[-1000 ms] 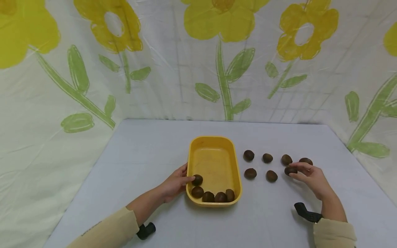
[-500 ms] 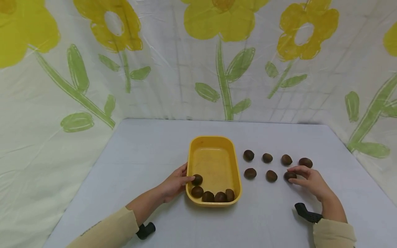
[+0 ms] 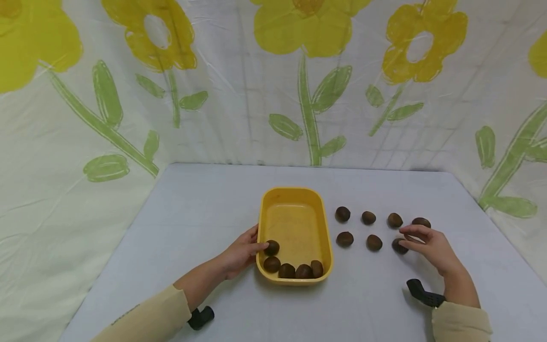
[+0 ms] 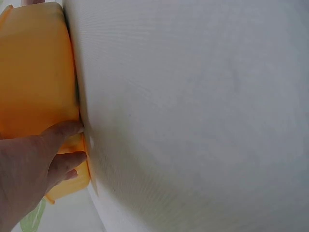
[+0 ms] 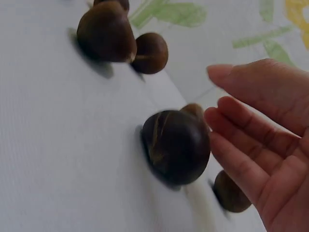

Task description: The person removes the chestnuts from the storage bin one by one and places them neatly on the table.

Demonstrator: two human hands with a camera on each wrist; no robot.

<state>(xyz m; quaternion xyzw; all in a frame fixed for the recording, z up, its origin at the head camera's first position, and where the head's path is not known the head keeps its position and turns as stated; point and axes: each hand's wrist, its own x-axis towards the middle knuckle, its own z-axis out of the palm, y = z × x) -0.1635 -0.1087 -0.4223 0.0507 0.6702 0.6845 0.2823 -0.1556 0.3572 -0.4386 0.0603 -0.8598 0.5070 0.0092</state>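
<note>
My left hand (image 3: 241,254) grips the left side of a yellow plastic tray (image 3: 295,190), thumb over the rim. In the left wrist view, its fingers (image 4: 65,164) lie against the tray's outer wall. Several brown chestnuts (image 3: 304,271) sit inside along the near edge and near-left corner. My right hand (image 3: 429,247) hovers just over a dark chestnut (image 3: 399,246) on the table. In the right wrist view, thumb and fingers are spread apart, holding nothing, and that chestnut (image 5: 177,147) lies beside the fingertips.
Right of the tray, more chestnuts lie in two rows, including a front one (image 3: 374,242) and a back one (image 3: 395,220). A white cloth covers the table (image 3: 205,199). Behind hangs a flower-painted curtain (image 3: 231,95). Black wrist devices (image 3: 425,293) are on both arms.
My right hand lowered the pinched chestnut onto the table, at the right of the front row, then let it go and rose slightly. Left hand and tray have stayed put.
</note>
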